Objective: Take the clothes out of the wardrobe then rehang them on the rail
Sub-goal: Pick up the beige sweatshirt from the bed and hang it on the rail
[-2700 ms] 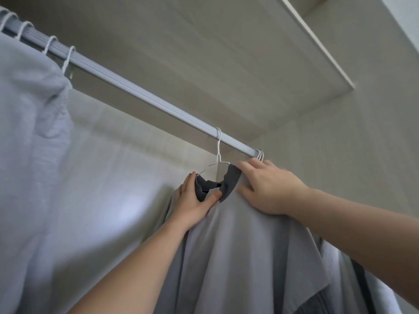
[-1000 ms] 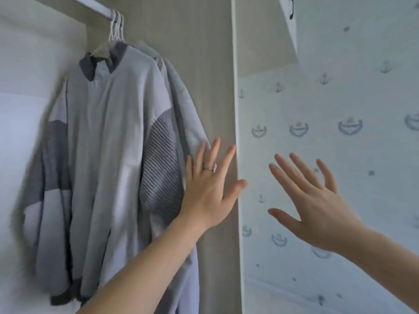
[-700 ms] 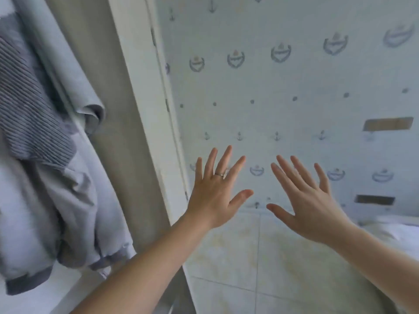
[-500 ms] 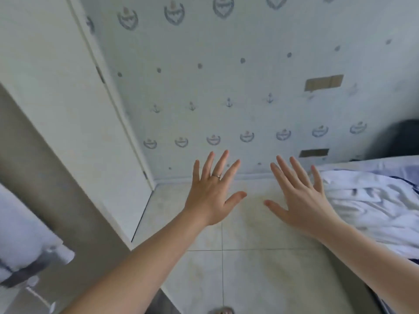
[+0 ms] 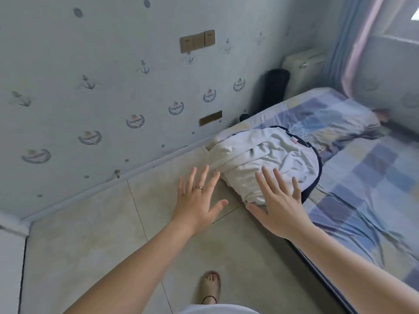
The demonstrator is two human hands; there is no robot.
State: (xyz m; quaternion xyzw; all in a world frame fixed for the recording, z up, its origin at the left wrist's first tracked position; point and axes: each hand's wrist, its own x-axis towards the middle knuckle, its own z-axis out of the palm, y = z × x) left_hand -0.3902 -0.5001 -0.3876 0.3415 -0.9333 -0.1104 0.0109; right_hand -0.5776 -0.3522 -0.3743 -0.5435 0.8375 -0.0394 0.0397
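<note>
Head view, single frame, looking down.

Landmark: bed [image 5: 367, 182], covered with a blue and pale yellow checked sheet, filling the right side of the frame.

Clothes [image 5: 267, 159]: a crumpled heap of white fabric with dark navy trim. It lies on the near corner of the bed, at the edge facing the floor. A small pink tag shows on the top of the heap. How many garments it holds I cannot tell.

Left hand [image 5: 197, 200]: released, palm down, fingers straight and spread, thumb out. It grasps nothing. It hovers over the floor [image 5: 90, 234] just beside the bed corner, apart from the clothes. A ring [image 5: 198, 188] sits on one finger.

Right hand [image 5: 278, 205]: released, fingers straight and spread, empty. It is over the bed's near edge, and the fingertips overlap the lower side of the clothes heap. Whether they touch the fabric I cannot tell.

Both forearms are bare and reach forward from the bottom of the frame.

Other items:
- One foot in a beige sandal [image 5: 209, 288] on the tiled floor, beside the bed's long edge.
- Wall [image 5: 113, 64] with anchor-pattern wallpaper, beyond the bed's corner; wall sockets [image 5: 197, 40] are mounted high on it.
- Dark upright object [image 5: 275, 89] against that wall, at the far end of the bed; blurred, kind unclear.
- Blue and pink curtain [image 5: 353, 41] behind the bed's far end.
</note>
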